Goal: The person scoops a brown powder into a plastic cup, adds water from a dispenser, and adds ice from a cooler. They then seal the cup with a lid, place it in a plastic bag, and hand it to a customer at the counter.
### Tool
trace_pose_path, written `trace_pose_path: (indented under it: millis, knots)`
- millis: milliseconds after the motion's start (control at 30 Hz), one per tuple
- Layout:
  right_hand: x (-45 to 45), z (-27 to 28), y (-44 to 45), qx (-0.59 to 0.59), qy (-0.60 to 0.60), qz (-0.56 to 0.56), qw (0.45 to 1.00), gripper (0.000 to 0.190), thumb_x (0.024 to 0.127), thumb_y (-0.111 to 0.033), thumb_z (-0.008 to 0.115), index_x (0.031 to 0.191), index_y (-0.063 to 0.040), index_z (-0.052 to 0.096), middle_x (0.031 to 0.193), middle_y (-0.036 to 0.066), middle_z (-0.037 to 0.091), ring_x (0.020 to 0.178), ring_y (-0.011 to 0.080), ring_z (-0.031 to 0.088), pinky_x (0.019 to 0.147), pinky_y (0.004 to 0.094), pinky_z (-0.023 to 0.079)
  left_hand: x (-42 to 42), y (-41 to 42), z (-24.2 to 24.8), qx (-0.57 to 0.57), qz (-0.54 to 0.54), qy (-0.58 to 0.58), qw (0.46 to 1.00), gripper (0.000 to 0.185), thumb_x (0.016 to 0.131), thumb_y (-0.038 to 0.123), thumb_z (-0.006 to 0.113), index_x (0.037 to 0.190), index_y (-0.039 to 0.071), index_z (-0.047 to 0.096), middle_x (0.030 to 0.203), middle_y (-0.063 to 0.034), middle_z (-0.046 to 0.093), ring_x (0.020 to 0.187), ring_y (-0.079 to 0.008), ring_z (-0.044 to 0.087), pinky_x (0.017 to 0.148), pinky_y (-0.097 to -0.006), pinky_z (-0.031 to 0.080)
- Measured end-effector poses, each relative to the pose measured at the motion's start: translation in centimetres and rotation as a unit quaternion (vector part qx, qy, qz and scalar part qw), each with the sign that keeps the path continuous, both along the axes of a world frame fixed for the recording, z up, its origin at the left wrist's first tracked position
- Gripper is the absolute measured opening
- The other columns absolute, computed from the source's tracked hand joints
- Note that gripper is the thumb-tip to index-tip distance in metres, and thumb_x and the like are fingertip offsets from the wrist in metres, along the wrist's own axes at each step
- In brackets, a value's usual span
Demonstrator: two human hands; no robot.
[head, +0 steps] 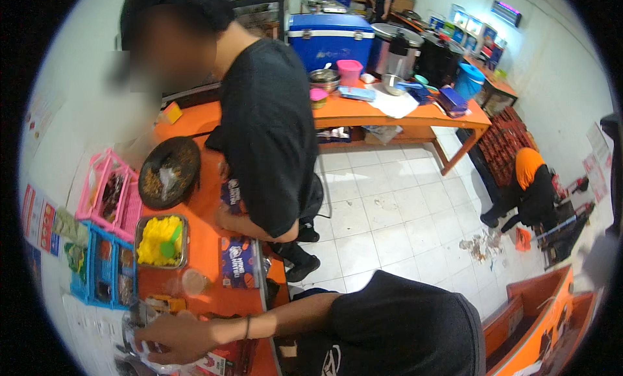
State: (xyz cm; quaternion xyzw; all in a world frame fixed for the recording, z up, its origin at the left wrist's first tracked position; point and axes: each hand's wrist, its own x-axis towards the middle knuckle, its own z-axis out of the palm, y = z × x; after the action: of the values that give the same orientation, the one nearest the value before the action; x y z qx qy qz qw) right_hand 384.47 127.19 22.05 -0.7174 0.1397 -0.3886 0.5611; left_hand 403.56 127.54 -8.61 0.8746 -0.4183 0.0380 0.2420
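Note:
My right hand (177,339), with a dark band at the wrist, reaches over the left end of the orange counter (204,259) at the bottom left. Its fingers bend down at clear plastic (141,322); their grip is unclear. My left hand is out of view. Close above my right hand are a yellow item (168,304) and a clear cup (195,282). A metal tray holds yellow food (158,239) with a green scoop (169,247). Beyond it sits a dark stone mortar (170,171) with ground food and plastic. Printed purple packaging (239,262) lies by the counter's edge.
Beside the counter stands a person in black (267,132), one hand at it. Blue (104,269) and pink (109,196) baskets line the wall. Behind, an orange table (399,115) carries a blue cooler (331,40) and pots. Another person (530,196) bends near floor debris at right.

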Motion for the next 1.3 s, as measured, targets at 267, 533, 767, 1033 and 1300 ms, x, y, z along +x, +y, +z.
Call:
trace_pose_path:
  millis: [267, 533, 767, 1033, 1300]
  knots:
    - [-11.4, -6.6, 6.9, -0.157, 0.056, 0.108, 0.980, 0.032, 0.092, -0.030, 0.057, 0.111, -0.005, 0.060, 0.097, 0.021, 0.064, 0.080, 0.0252, 0.063, 0.066, 0.0361, 0.050, -8.6, -2.6, 4.6, -0.070, -0.049, -0.027, 0.996, 0.020, 0.087, 0.022, 0.051, 0.100, 0.009, 0.060, 0.110, -0.0099, 0.054, 0.106, -0.0232, 0.052, 0.089, -0.0432, 0.040]
    - [-40.2, -10.6, 12.6, -0.260, 0.299, 0.083, 0.914, 0.032, 0.090, -0.031, 0.054, 0.112, -0.008, 0.058, 0.096, 0.019, 0.065, 0.084, 0.0345, 0.063, 0.070, 0.0466, 0.049, -37.1, -0.6, 18.6, -0.418, -0.245, -0.004, 0.875, 0.020, 0.093, 0.020, 0.047, 0.104, 0.006, 0.057, 0.115, -0.0124, 0.051, 0.107, -0.0232, 0.053, 0.092, -0.0415, 0.042]
    - [-76.1, 1.0, 24.1, -0.042, 0.244, -0.536, 0.807, 0.037, 0.084, -0.024, 0.068, 0.110, 0.000, 0.059, 0.110, 0.017, 0.062, 0.095, 0.0275, 0.062, 0.080, 0.0369, 0.049, -73.6, 3.9, 18.1, -0.323, -0.586, 0.150, 0.728, 0.014, 0.094, 0.013, 0.048, 0.103, 0.005, 0.057, 0.123, -0.0130, 0.048, 0.106, -0.0226, 0.053, 0.093, -0.0418, 0.043]
    - [-101.6, 8.8, 31.3, -0.403, 0.155, -0.730, 0.531, 0.040, 0.083, -0.028, 0.066, 0.114, -0.003, 0.058, 0.097, 0.012, 0.063, 0.086, 0.0231, 0.060, 0.075, 0.0351, 0.047, -100.6, 4.3, 7.0, 0.034, -0.848, 0.136, 0.511, 0.024, 0.080, -0.003, 0.060, 0.102, 0.004, 0.055, 0.117, -0.0142, 0.049, 0.102, -0.0297, 0.054, 0.075, -0.0361, 0.048]
    - [-125.3, 9.0, 28.8, -0.472, 0.240, -0.747, 0.402, 0.028, 0.087, -0.024, 0.060, 0.105, -0.003, 0.061, 0.090, 0.010, 0.061, 0.081, 0.0220, 0.058, 0.073, 0.0344, 0.046, -131.0, 0.6, 5.4, 0.149, -0.893, 0.166, 0.391, 0.019, 0.085, 0.012, 0.058, 0.101, 0.004, 0.061, 0.105, -0.0142, 0.060, 0.093, -0.0337, 0.060, 0.078, -0.0422, 0.049]
